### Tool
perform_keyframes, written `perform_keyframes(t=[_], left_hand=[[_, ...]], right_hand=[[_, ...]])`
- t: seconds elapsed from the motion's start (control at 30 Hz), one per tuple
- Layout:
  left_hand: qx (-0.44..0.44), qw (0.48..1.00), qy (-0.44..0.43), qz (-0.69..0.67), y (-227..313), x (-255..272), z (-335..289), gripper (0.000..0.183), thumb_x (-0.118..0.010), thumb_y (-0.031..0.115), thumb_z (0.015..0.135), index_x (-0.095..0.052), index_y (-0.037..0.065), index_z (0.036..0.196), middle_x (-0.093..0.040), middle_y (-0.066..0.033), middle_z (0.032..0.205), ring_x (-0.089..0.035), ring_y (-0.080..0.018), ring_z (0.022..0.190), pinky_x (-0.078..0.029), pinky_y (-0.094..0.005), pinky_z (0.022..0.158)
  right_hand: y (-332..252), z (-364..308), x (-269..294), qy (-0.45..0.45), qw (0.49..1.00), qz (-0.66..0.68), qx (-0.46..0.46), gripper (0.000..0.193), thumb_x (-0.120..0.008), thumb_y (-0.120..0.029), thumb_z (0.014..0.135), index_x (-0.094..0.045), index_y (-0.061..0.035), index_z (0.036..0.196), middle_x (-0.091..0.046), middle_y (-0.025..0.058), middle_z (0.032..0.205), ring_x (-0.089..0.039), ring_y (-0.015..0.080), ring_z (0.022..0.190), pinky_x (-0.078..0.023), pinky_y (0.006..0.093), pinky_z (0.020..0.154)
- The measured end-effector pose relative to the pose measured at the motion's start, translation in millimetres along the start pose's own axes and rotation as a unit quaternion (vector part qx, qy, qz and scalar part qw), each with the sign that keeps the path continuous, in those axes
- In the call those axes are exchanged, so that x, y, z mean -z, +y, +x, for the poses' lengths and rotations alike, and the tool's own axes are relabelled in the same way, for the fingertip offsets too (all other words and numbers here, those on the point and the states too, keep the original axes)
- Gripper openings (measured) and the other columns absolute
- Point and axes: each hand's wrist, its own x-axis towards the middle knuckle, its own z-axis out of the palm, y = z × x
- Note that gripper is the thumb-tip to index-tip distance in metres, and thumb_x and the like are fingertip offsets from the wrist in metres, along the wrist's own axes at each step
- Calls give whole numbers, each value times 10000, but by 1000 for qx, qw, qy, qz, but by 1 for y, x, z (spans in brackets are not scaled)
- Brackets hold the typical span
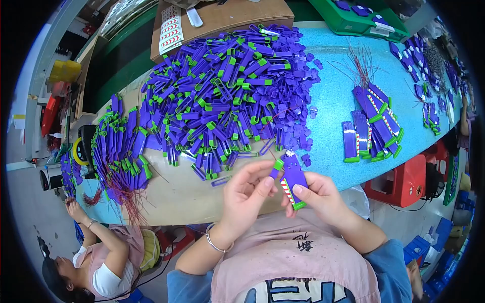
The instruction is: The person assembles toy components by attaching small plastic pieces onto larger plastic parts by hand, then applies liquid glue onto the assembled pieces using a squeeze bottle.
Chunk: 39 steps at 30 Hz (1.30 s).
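On a crowded tan-and-blue surface (pixel 328 166), I follow from a distance a heap (pixel 113 144) of purple-and-green parts at left, its red wires (pixel 129 194) trailing; one snag could drag several along. Next to it lies a loose pile (pixel 217 96), which a stray elbow might scatter. At center, the left hand (pixel 252 184) pinches a small purple-and-green clip (pixel 277 167) between thumb and fingers; a slack hold could drop it among look-alikes. The right hand (pixel 321 196) clasps a flat purple case (pixel 294 169) over the near edge, where a slip might send it floorward. At right, overlapping cases (pixel 375 121) could slide if bumped. Among markings, a sheet (pixel 171 30) bears red curved marks, the case a striped strip (pixel 286 188); the pink apron (pixel 283 242) and shirt (pixel 298 291) carry lettering.
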Motion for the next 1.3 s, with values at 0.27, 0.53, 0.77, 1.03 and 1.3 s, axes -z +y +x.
perform_keyframes(t=[0.27, 0.53, 0.77, 1.03, 1.3], left_hand=[[-52, 997, 46, 45, 9, -7, -6, 538, -556, 32, 952, -345, 22, 1447, -642, -91, 1021, -603, -111, 868, -501, -252, 774], [-81, 995, 60, 27, 14, -11, -2, 427, -596, 82, 934, -455, -4, 1327, -614, -111, 1105, -614, -131, 847, -513, -254, 728], [-46, 998, -30, 27, 5, -5, -14, 431, -577, -9, 925, -447, -15, 1336, -562, -82, 1080, -611, -116, 851, -528, -244, 725], [-30, 997, 24, 74, 10, -12, -11, 398, -614, -6, 897, -554, 1, 1290, -584, -80, 1048, -608, -130, 854, -535, -245, 705], [38, 955, -91, 279, 15, -8, -9, 202, -695, 65, 842, -662, 12, 1034, -635, -83, 840, -615, -150, 746, -513, -282, 652]], right_hand=[[2, 2, -3, 20, 998, -22, 47, 370, -482, -243, 1003, -538, 43, 1232, -641, 118, 1005, -612, 163, 854, -489, 286, 726], [-2, -1, -10, -14, 1000, -20, -4, 316, -588, -195, 965, -583, 18, 1198, -611, 44, 980, -573, 96, 837, -478, 244, 721], [-8, -1, -9, 19, 999, 42, 21, 221, -565, -184, 972, -594, 33, 1004, -653, 97, 847, -666, 193, 678, -557, 326, 632], [-2, -2, -13, 43, 998, 5, 43, 223, -533, -184, 985, -591, 31, 970, -658, 103, 800, -665, 195, 652, -552, 328, 586], [3, -7, 7, 13, 903, -384, 195, 315, -704, -100, 850, -606, -8, 1135, -625, 98, 923, -623, 181, 848, -487, 317, 708]])
